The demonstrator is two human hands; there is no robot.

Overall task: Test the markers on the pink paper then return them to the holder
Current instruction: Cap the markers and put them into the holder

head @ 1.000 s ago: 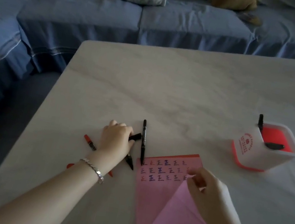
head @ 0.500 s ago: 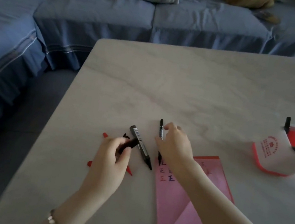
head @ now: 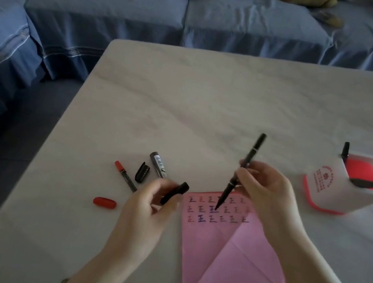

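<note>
Change: thin black marker [head: 243,170] lay flat on tabletop [head: 214,91] at the paper's upper left corner half a second ago; now lifted and tilted, tip down over the rows of marks. Cannot tell if tip touches.
Right hand [head: 268,195]: was laid over that marker, now raised at centre right; grip pinches the marker mid-shaft.
Left hand [head: 148,209]: shifted right, toward the paper's upper left edge; grip closed round black cap [head: 175,193], same as before.
Pink paper [head: 215,253]: bottom centre of frame, flat on tabletop, lower right part folded into a triangle, near corner close to the near edge.
Edges: left edge of tabletop runs diagonally from upper centre to lower left; red cap [head: 104,202] lies nearest it, still apart.
Room: broad stretch of marble between the hands and the far edge, upper centre.
Loose items: thick marker [head: 157,164], loose black cap [head: 142,171] just beside it, red marker [head: 124,175], all left of centre.
Holder [head: 336,192]: right of frame, white, red inside and base, well apart from the paper.
Holder contents: two black markers, one upright [head: 345,150] at the far left corner, one leaning [head: 363,183] across the opening.
Background: blue sofa [head: 128,11], top and left.
</note>
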